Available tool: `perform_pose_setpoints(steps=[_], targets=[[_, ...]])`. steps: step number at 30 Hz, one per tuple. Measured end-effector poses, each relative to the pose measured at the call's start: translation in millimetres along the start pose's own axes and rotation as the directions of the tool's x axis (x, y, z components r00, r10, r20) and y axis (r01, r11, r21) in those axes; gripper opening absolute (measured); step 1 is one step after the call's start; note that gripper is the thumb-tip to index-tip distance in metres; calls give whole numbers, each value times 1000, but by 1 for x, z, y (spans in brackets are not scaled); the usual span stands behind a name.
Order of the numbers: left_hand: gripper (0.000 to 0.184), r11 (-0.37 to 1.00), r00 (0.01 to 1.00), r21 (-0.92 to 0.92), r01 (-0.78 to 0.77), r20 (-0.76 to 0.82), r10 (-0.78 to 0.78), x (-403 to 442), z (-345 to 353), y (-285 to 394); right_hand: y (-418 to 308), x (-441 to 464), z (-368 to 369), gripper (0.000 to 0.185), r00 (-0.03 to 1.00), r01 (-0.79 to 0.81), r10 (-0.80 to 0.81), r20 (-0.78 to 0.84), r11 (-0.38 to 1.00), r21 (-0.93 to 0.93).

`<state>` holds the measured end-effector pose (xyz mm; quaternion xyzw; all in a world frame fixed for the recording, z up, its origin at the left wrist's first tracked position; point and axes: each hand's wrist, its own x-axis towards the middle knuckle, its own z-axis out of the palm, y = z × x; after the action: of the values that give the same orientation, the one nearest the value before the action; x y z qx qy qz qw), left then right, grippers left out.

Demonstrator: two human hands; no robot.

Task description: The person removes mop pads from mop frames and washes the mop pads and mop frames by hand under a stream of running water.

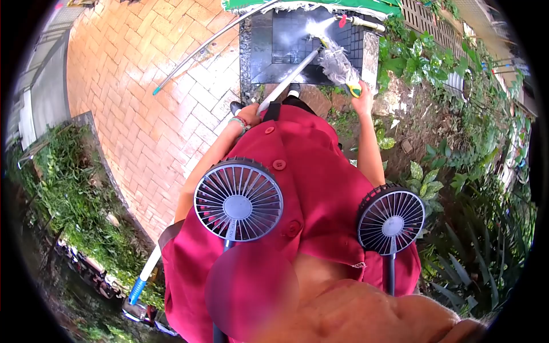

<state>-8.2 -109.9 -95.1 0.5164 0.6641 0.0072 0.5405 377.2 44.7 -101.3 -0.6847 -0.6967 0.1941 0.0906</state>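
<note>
My left hand [250,115], with bracelets at the wrist, is closed around a long white pole [289,80]. The pole runs back under my left arm to a blue end. My right hand [361,100] grips the yellow-green edge of a shaggy grey mop head [338,64]. The pole's far end meets the mop head, but the joint is not clear. Beyond it, a tap [363,23] with a red lever sprays water [318,27] onto the far end of the mop head, over a dark tiled basin [279,52].
Wet brick paving [194,108] spreads to the left, with a thin grey pole [200,48] lying across it. A green cloth edge [343,6] borders the basin's far side. Plants [423,66] and bare soil are on the right. Two small fans [237,207] hang before my chest.
</note>
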Motion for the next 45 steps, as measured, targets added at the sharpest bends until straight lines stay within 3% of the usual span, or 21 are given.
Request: perform_pose_setpoints(steps=[3,13,15,17,21,26,29,30,33,36,39,41,43,45], targets=[[40,998,999,65,-15,44,12,-19,-9,-2,0,-30,2,55,999,-12,12,-41,1000,10],[35,998,993,-66,0,118,8,-94,-36,-5,-54,-38,-63,48,993,-82,85,-88,996,35],[34,997,994,-76,16,109,-7,-83,-30,-5,-54,-10,-68,49,963,-262,267,-29,958,118],[33,993,997,-112,-19,73,27,-71,-21,-9,-45,26,-76,51,954,-292,297,-27,949,123],[34,979,997,-203,28,69,-15,-64,-19,7,-69,99,-126,53,969,-210,216,123,976,-62],[34,902,993,-426,62,119,-12,-38,-4,0,-82,188,-143,60,971,-108,130,199,987,-116],[33,889,969,-415,191,223,-104,-39,-26,30,-106,230,-156,64,958,-74,101,268,991,-110],[33,855,972,-485,182,220,-82,-36,-20,25,-98,250,-145,64,975,-61,84,206,992,-113],[35,751,976,-637,171,215,-40,-40,-8,21,-109,277,-146,72,961,29,18,276,985,-168],[41,673,970,-709,211,238,-53,-62,-7,24,-122,275,-148,76,923,-27,68,380,993,-111],[45,647,971,-737,196,238,-23,-64,-23,45,-106,279,-137,77,967,-54,76,245,994,-94],[47,703,966,-674,228,245,-79,-65,-35,57,-106,275,-149,81,943,-106,118,312,993,-55],[48,731,961,-636,249,258,-103,-63,-37,52,-84,271,-140,78,965,-162,144,219,985,65],[49,743,956,-622,247,281,-83,-54,-34,40,-74,258,-144,69,959,-198,182,218,978,57]])
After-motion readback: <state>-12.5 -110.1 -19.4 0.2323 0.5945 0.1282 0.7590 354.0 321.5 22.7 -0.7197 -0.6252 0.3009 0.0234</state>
